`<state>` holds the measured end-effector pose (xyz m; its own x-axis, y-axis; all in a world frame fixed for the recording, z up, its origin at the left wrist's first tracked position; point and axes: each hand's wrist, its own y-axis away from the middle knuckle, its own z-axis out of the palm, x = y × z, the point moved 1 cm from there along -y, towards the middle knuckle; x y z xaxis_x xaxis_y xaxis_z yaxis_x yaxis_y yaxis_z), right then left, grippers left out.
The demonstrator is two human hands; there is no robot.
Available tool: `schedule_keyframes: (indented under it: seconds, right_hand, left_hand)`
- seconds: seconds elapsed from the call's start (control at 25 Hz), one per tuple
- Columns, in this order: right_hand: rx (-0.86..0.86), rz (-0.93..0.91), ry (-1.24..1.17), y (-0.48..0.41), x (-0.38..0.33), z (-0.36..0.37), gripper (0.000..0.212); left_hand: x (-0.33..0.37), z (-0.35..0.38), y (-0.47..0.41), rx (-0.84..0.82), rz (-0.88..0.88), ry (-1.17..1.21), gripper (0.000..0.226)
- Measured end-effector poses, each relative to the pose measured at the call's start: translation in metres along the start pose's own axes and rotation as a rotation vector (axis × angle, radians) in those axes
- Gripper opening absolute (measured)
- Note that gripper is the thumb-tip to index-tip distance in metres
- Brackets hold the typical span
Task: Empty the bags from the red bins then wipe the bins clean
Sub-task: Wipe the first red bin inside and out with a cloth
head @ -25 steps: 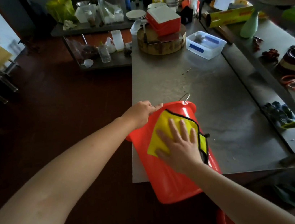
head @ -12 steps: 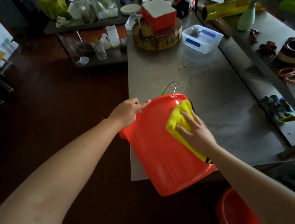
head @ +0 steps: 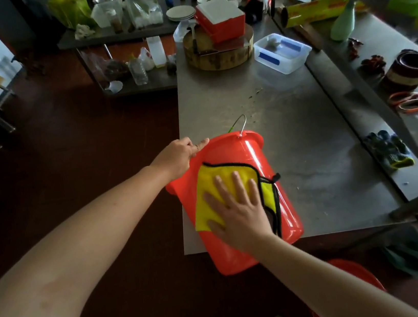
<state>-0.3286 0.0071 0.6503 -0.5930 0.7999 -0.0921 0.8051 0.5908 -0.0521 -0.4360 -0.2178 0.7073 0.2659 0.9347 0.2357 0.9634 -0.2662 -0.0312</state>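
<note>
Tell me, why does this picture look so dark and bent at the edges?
Head view: the wide-angle lens bows the steel table and swells the left forearm; the floor is nearly black; the red bin carries glare streaks near its rim; the top-right shelf clutter blurs.

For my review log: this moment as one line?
wiping; left hand grips red bin rim; right hand presses yellow cloth on its side; bin overhangs table edge

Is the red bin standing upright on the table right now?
No, the red bin is tipped on its side, its base past the table edge.
</note>
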Motion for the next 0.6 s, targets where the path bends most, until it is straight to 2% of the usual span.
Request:
schedule_keyframes:
  seconds: [0.08, 0.16, 0.32, 0.48, 0.6]
  right_hand:
    - [0.003, -0.09, 0.057, 0.001, -0.007, 0.007, 0.067]
    - [0.007, -0.068, 0.022, 0.001, 0.005, 0.005, 0.067]
    - [0.021, 0.222, -0.18, 0.012, 0.05, -0.002, 0.073]
    - [-0.04, 0.569, -0.532, 0.022, 0.088, -0.002, 0.072]
    - [-0.065, 0.613, -0.556, 0.024, 0.089, -0.005, 0.07]
  left_hand:
    - [-0.004, 0.001, 0.004, 0.003, 0.017, -0.009, 0.071]
    - [-0.007, 0.003, 0.009, 0.026, 0.026, -0.016, 0.072]
    - [-0.008, 0.007, 0.014, 0.066, 0.011, -0.002, 0.068]
    - [0.0, 0.004, 0.012, 0.075, 0.003, 0.0, 0.067]
    - [0.01, 0.003, 0.005, 0.051, -0.022, -0.022, 0.069]
